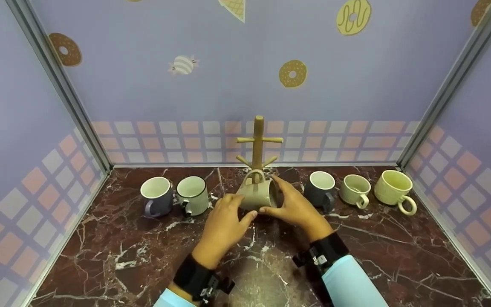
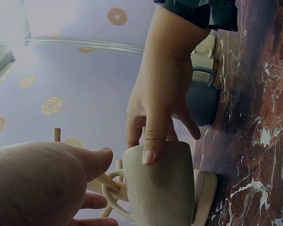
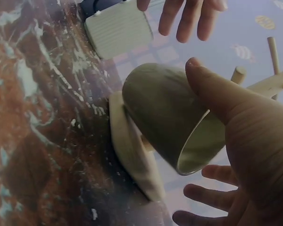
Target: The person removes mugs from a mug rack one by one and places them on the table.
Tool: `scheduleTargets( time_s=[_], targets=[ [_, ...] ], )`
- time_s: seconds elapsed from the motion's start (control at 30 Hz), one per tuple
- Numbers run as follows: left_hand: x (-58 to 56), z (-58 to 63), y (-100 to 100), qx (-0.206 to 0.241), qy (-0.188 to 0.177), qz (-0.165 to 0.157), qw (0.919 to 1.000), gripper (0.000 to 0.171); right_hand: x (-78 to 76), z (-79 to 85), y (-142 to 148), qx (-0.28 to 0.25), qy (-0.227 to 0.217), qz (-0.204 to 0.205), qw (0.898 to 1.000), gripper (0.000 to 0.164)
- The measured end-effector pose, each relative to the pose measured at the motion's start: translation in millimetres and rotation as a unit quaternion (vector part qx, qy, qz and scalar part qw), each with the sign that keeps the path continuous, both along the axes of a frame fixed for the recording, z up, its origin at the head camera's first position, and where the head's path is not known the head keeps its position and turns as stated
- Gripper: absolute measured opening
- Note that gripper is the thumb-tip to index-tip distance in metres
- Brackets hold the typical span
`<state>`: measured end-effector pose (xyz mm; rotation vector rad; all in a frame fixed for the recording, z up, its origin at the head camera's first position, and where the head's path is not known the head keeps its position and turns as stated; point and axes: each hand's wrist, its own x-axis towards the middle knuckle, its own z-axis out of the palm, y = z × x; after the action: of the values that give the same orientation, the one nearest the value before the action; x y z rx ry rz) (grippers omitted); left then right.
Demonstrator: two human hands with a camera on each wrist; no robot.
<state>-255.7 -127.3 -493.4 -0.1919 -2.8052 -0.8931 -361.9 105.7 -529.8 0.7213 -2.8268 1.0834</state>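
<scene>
A grey-beige mug (image 1: 255, 194) lies sideways, handle up and mouth to the right, in front of the wooden mug tree (image 1: 258, 145). My right hand (image 1: 294, 207) holds it near the rim, the thumb against its outside wall. By the mug's bottom end is my left hand (image 1: 226, 219), its fingers extended; in the right wrist view, the left fingers (image 3: 184, 21) stand apart from the mug. The left wrist view shows the mug's handle (image 2: 114, 202) overlapping a wooden peg. Beneath the mug, the tree's wooden base (image 3: 132, 146) shows in the right wrist view.
Left of the tree stand a dark-blue mug (image 1: 157, 196) and a ribbed white mug with a dark rim (image 1: 193, 196). To its right are a dark mug (image 1: 320, 189), a small cream mug (image 1: 354, 189) and a yellowish mug with a ring handle (image 1: 392, 187). Patterned walls (image 1: 245, 94) enclose the marbled table (image 1: 143, 264).
</scene>
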Motion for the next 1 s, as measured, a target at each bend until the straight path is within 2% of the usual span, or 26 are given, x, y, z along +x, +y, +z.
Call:
scheduleTargets(
  time_s=[0.33,0.6,0.8,1.0],
  targets=[
    [-1.1,-0.4,-2,-0.004,-0.006,-0.005,1.0000,0.065,-7.3,-11.6,-2,-0.060,0.002,0.017,0.998,0.117],
    [-0.4,0.6,1,-0.006,-0.007,-0.008,0.9999,0.064,-11.1,-15.3,0,-0.119,-0.025,0.016,0.992,0.105],
    [-0.3,-0.3,1,-0.004,-0.007,-0.004,1.0000,0.062,-11.9,-14.4,2,-0.128,-0.025,0.007,0.991,0.100],
    [0.0,0.2,1,-0.002,-0.010,-0.001,0.9999,0.061,-11.8,-9.8,4,-0.131,-0.019,0.021,0.991,0.101]
  ],
)
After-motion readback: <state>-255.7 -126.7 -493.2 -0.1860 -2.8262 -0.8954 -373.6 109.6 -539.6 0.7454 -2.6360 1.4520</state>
